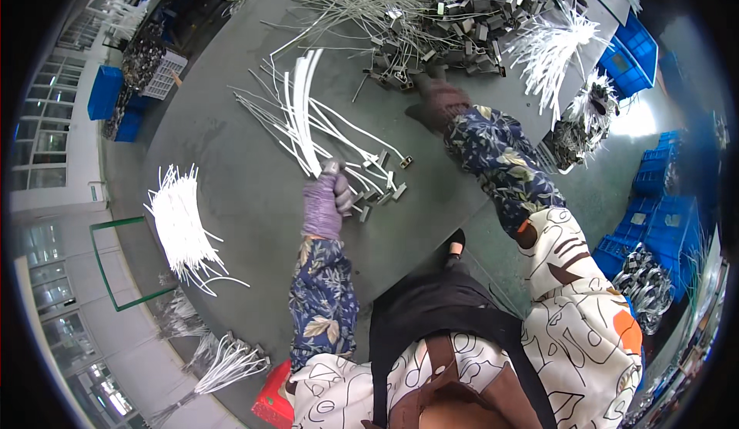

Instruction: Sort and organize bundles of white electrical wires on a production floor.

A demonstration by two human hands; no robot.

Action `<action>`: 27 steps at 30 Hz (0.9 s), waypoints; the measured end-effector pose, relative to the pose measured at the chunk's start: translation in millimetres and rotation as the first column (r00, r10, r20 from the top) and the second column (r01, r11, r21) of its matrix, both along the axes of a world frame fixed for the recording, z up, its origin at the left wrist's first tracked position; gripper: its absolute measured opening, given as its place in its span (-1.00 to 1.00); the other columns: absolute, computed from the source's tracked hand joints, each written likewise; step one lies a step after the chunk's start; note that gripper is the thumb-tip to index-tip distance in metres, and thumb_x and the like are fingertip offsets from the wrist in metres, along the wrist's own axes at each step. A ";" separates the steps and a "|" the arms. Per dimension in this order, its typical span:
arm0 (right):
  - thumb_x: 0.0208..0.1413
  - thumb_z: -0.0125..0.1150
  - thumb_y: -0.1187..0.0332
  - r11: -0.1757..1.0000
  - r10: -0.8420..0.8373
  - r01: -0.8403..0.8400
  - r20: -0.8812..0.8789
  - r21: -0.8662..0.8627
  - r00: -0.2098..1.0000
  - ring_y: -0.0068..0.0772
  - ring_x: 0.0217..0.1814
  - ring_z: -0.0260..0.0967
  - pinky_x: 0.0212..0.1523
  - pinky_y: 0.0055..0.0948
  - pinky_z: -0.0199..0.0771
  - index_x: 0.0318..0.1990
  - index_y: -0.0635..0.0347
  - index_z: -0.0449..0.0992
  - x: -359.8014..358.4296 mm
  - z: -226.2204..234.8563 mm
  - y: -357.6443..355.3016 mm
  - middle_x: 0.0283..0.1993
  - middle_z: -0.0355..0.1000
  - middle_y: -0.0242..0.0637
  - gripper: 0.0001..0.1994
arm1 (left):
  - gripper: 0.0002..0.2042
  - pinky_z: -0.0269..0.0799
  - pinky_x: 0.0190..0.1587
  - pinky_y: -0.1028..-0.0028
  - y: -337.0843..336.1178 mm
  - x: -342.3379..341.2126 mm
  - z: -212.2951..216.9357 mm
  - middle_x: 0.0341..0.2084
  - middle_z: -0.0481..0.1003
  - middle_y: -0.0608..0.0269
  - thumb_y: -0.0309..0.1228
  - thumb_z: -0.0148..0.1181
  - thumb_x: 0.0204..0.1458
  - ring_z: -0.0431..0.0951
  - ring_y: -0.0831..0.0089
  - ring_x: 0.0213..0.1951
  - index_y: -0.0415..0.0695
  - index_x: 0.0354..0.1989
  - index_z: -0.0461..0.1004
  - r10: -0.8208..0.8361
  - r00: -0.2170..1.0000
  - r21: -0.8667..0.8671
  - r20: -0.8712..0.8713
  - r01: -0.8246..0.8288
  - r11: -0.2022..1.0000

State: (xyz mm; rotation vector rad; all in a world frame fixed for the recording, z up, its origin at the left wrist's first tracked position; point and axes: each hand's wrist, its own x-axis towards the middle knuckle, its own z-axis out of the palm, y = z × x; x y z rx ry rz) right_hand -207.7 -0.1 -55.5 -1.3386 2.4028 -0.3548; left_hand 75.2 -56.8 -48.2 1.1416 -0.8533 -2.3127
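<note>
My L hand (325, 202): fingers clamped on white strip bundle (304, 113). R hand (436, 102) on metal clip pile (462, 21), fingers' state unclear. Blue crates (633, 56) at bench (223, 167) far-right edge.

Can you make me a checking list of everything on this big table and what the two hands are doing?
Surface: grey-green table, scuffed, mostly covered at the far end.
Job's things: bundle of white ties with small metal clips at their ends.
Clutter: heap of metal clips with thin wires, loose white tie pile at the left edge.
Hands: left hand, gloved, shut around the bundle; right hand, gloved, on the heap's near edge, grip unclear.
Cables: nothing seen.
Surroundings: blue crates right and left, windows at left, red box below.
</note>
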 end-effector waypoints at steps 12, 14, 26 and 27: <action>-0.02 0.17 0.34 0.825 -0.134 0.566 0.970 -0.004 0.202 -0.67 -0.56 0.21 -0.57 -0.59 0.22 -0.35 0.25 0.45 85.6 36.4 201.4 -0.54 0.30 -0.44 -0.84 | -0.82 0.54 -0.20 0.14 123.9 -108.0 -38.8 -0.25 0.47 -0.10 -0.31 0.07 0.11 0.53 0.15 -0.26 -0.18 -0.29 0.36 0.153 0.950 0.302 -0.274 -0.066 0.951; 0.00 0.13 0.35 0.931 -0.198 0.345 0.958 0.119 0.206 -0.63 -0.49 0.24 -0.54 -0.55 0.25 -0.35 0.27 0.48 96.2 25.5 265.9 -0.47 0.31 -0.41 -0.84 | -0.80 0.55 -0.27 0.15 140.4 -112.0 -33.8 -0.33 0.50 -0.01 -0.27 0.04 0.13 0.54 0.21 -0.34 -0.16 -0.27 0.39 0.148 0.943 0.382 -0.298 -0.024 0.924; -0.13 0.18 0.21 0.815 -0.577 0.369 0.685 0.448 0.444 -0.54 -0.53 0.22 -0.50 -0.44 0.19 -0.53 0.25 0.46 106.8 -7.6 437.0 -0.63 0.31 -0.40 -0.75 | -0.78 0.58 -0.23 0.16 57.2 -89.8 25.3 -0.23 0.48 -0.04 -0.30 0.00 0.14 0.55 0.15 -0.23 -0.14 -0.12 0.33 0.158 0.905 -0.066 -0.395 -0.200 0.978; -0.14 0.19 0.19 0.801 -0.596 0.365 0.683 0.474 0.423 -0.54 -0.54 0.21 -0.50 -0.44 0.19 -0.53 0.25 0.46 106.5 -7.3 434.8 -0.64 0.29 -0.41 -0.74 | -0.78 0.58 -0.23 0.16 54.6 -85.3 34.0 -0.23 0.48 -0.04 -0.30 0.00 0.14 0.55 0.15 -0.23 -0.14 -0.12 0.33 0.161 0.905 -0.076 -0.394 -0.206 0.976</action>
